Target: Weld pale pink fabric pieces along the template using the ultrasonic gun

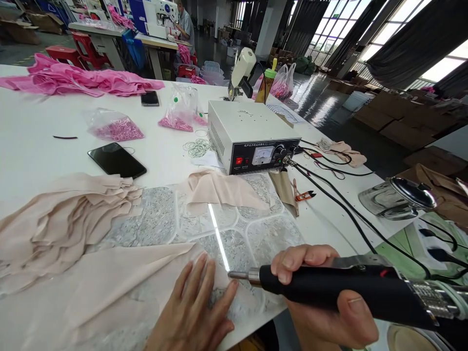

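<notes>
Two hands serve me: the left hand spread flat on the beige cloth over the patterned mat, the right hand wrapped round the black handpiece, whose metal tip I'd guide slowly, well clear of the nearby left thumb.

Bare fingers, short nails

A: Cam posn?
B: One cam, head-worn, facing fwd & down over table.
A: Range?
B: Closest: L hand betw. 6 & 7 o'clock, R hand betw. 4 & 5. Control box mid-dist., twd 1.
A: Far limit?
B: Windows, 1–2 o'clock, well past table.
</notes>
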### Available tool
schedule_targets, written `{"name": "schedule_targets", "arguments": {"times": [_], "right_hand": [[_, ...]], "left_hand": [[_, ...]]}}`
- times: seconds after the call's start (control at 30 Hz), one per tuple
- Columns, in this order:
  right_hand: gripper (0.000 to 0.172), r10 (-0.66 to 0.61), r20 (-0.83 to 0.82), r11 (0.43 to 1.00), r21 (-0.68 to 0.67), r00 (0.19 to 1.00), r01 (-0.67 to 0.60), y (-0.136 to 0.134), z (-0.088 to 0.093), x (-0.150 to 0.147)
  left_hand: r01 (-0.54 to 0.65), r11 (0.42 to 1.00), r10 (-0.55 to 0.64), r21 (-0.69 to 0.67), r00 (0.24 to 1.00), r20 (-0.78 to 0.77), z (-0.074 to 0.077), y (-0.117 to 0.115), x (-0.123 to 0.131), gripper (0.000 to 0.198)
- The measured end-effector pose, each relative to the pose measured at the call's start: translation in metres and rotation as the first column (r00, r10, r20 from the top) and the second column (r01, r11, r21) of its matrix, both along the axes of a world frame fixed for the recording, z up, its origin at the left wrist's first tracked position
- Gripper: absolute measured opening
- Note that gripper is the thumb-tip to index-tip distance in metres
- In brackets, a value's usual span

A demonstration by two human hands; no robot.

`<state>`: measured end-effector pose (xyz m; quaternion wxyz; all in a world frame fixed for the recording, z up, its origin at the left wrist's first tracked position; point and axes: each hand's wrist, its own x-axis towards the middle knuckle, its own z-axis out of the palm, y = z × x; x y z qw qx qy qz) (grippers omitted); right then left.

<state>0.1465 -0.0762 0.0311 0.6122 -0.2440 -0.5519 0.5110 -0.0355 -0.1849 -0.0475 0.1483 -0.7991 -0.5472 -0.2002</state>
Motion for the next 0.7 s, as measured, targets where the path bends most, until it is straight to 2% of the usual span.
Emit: {"name": "schedule_targets", "arguments": {"times": [0.13, 0.43, 0.7], "right_hand": [[0.026, 0.022, -0.055, 1.0, -0.016, 0.998, -0.023, 0.001, 0.001, -0.001], [0.024, 0.104, -0.151, 0.99, -0.075, 0.983, -0.116, 0.002, 0.008, -0.005], [0.024, 0.129, -0.161, 0.987, -0.071, 0.978, -0.142, 0.003, 0.006, -0.015]], "left_hand": [[0.032, 0.999, -0.035, -0.035, 0.997, -0.076, 0.003, 0.001, -0.004, 0.05], [-0.001, 1.0, 0.0, 0.013, 0.998, 0.068, 0.014, 0.005, 0.004, 0.042], [-0.015, 0.999, 0.013, 0.053, 0.999, 0.038, 0.0, 0.004, 0.005, 0.048]]}}
